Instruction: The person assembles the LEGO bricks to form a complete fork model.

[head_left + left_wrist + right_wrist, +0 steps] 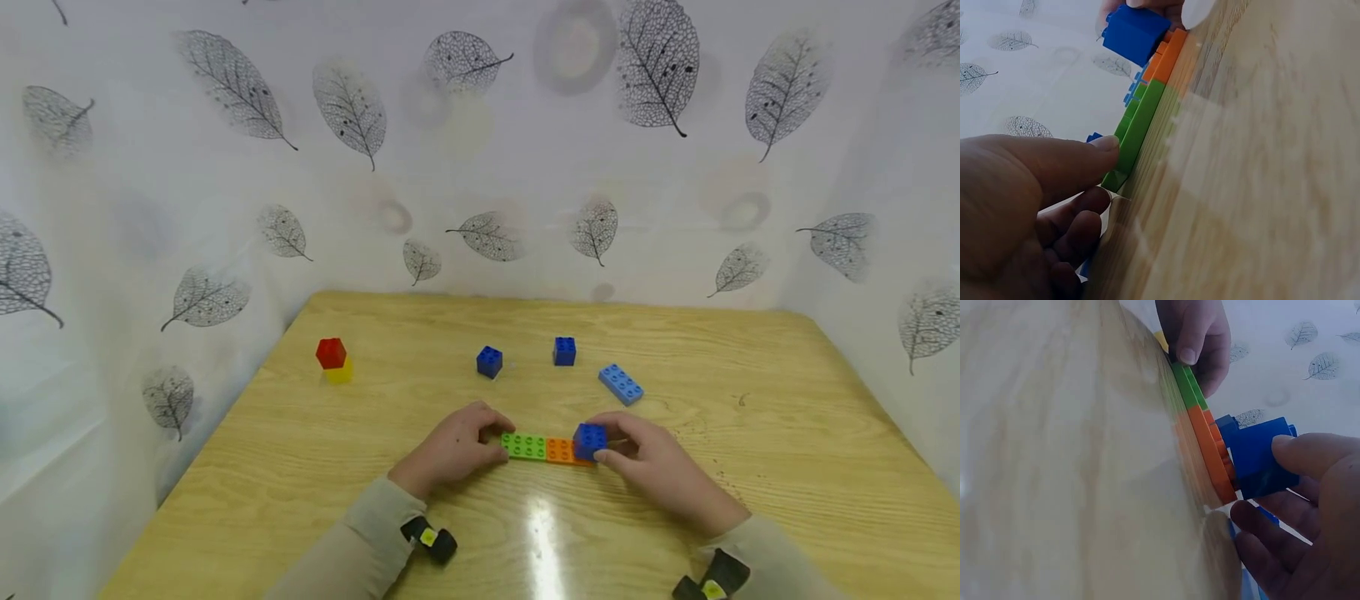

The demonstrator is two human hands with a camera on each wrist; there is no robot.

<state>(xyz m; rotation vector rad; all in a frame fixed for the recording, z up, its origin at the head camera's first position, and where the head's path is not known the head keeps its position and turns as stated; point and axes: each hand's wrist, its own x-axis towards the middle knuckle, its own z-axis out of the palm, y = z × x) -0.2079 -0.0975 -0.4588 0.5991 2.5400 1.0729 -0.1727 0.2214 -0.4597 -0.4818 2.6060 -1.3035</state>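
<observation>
My left hand pinches the left end of a flat green brick, its thumb on the brick's side. End to end with the green one lies a flat orange brick, both low on the table. Between thumb and fingers, my right hand holds a dark blue block over the right end of the orange brick. In the right wrist view the blue block sits slightly tilted right at the orange studs.
Beyond the hands stand two more dark blue blocks, with a flat light blue brick to their right. A red block sits by a yellow block at the far left. A leaf-patterned curtain borders the wooden table.
</observation>
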